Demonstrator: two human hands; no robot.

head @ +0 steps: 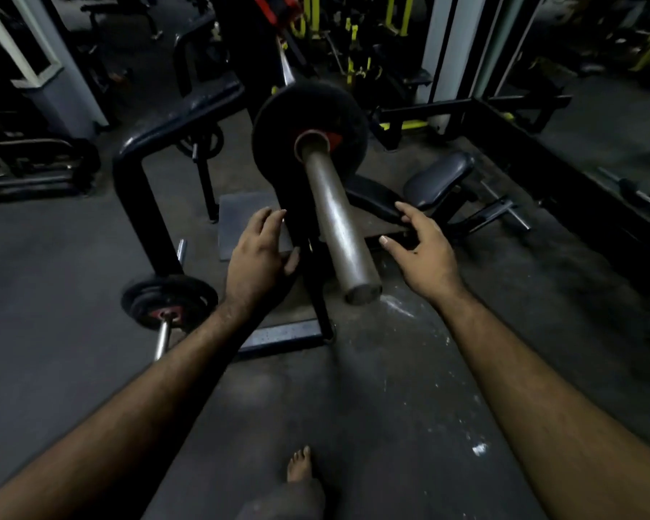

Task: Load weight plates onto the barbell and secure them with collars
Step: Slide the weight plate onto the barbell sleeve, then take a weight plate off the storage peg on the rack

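Observation:
A grey barbell sleeve (336, 223) points toward me, its end near the frame's middle. One black weight plate (308, 135) with a red hub sits far up the sleeve. My left hand (258, 258) hovers left of the sleeve, fingers spread, holding nothing. My right hand (423, 251) hovers right of the sleeve, fingers apart and empty. Neither hand touches the bar. No collar is visible on the sleeve.
A black rack frame (136, 197) stands left of the bar. A second bar with small black plates (167, 302) lies on the floor at lower left. A padded bench (438, 178) sits behind right. My bare foot (301, 465) rests on the dark floor below.

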